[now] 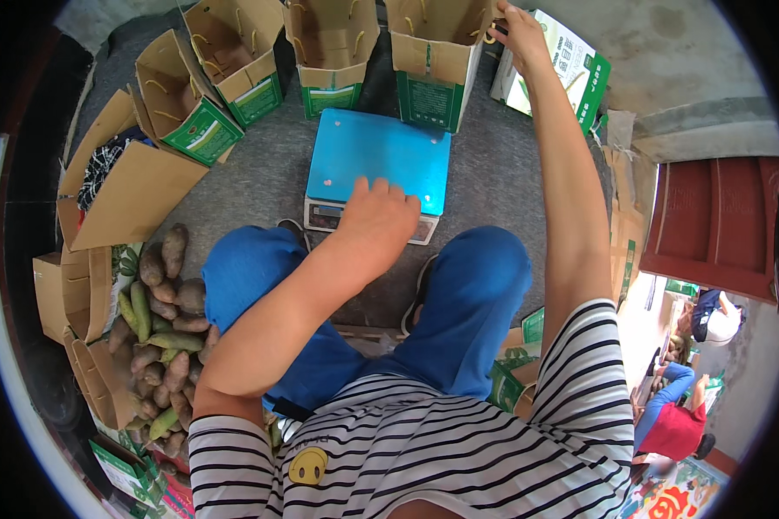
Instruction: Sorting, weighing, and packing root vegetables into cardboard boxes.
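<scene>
My left hand (379, 218) hovers over the front part of a blue-topped weighing scale (381, 156) and hides some of its display panel. Its fingers point away from me and look curled and a little blurred; nothing shows in them. My right arm stretches far forward. At its end my right hand (521, 36) is closed on the upper right edge of an open cardboard gift box (431, 102), green at the bottom with yellow cord handles. That box stands just behind the scale's far right corner. Its inside is only partly visible.
More open boxes, such as one middle box (331, 97), curve round to the left. A white-green box (571, 73) lies far right. Brown and green tubers (169, 346) are heaped left of my knee, beside a carton (138, 195) holding dark cloth. People (679, 415) work beyond the doorway.
</scene>
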Action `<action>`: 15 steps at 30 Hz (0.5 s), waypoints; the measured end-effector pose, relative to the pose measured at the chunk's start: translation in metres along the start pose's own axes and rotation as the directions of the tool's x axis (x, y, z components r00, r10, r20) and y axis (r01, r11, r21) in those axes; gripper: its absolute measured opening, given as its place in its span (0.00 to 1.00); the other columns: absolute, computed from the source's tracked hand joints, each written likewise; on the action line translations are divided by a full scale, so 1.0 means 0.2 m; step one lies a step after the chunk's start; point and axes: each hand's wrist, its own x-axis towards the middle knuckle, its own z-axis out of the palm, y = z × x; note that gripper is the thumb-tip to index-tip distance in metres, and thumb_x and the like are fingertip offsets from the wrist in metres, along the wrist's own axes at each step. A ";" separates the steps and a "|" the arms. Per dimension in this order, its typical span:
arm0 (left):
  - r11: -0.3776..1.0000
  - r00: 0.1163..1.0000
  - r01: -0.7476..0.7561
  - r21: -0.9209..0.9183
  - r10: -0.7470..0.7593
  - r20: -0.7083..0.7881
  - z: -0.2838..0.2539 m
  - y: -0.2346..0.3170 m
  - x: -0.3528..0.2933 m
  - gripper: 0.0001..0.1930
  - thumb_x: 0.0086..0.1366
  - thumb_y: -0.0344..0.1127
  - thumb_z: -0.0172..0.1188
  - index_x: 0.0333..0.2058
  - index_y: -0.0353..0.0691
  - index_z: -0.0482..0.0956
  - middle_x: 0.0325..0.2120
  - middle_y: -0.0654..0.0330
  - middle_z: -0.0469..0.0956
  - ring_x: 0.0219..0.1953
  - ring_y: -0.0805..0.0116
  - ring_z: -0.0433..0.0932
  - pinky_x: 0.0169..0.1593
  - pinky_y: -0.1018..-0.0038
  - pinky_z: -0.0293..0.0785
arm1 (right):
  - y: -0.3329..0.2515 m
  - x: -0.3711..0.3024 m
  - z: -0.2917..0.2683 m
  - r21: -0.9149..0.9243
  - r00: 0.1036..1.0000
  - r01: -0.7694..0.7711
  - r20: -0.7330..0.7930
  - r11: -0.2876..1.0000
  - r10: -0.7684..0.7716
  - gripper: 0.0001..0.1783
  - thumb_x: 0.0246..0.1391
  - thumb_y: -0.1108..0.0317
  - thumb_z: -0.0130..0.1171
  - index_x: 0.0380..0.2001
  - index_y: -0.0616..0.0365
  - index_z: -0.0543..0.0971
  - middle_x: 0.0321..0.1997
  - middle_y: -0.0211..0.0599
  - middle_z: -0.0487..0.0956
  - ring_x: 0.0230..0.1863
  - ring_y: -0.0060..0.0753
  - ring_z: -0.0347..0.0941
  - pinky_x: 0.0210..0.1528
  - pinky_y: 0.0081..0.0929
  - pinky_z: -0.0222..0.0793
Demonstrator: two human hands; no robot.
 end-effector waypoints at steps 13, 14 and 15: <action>0.896 0.816 0.051 -0.442 -0.292 -0.499 0.08 0.03 0.25 0.34 0.54 0.47 0.63 0.53 0.32 0.63 0.45 0.44 0.72 0.48 0.49 0.71 0.50 0.60 0.65 | -0.83 -1.23 -0.07 0.778 0.962 -0.217 0.069 0.589 0.264 0.25 0.65 0.62 0.38 0.57 0.71 0.62 0.60 0.47 0.64 0.58 0.36 0.63 0.59 0.35 0.63; 0.896 0.814 0.046 -0.442 -0.290 -0.503 0.07 0.03 0.26 0.34 0.54 0.47 0.63 0.53 0.32 0.63 0.45 0.44 0.72 0.48 0.49 0.71 0.50 0.60 0.65 | -0.83 -1.26 -0.06 0.787 0.961 -0.219 0.070 0.577 0.269 0.25 0.65 0.62 0.38 0.57 0.71 0.62 0.60 0.46 0.64 0.59 0.36 0.63 0.59 0.35 0.63; 0.849 0.868 0.099 -0.519 -0.329 -0.373 0.07 0.03 0.28 0.30 0.55 0.44 0.61 0.52 0.33 0.64 0.41 0.45 0.74 0.45 0.50 0.73 0.48 0.59 0.65 | -0.84 -1.29 -0.06 0.785 0.959 -0.223 0.070 0.577 0.276 0.25 0.65 0.62 0.38 0.57 0.71 0.62 0.60 0.46 0.63 0.59 0.36 0.62 0.60 0.35 0.63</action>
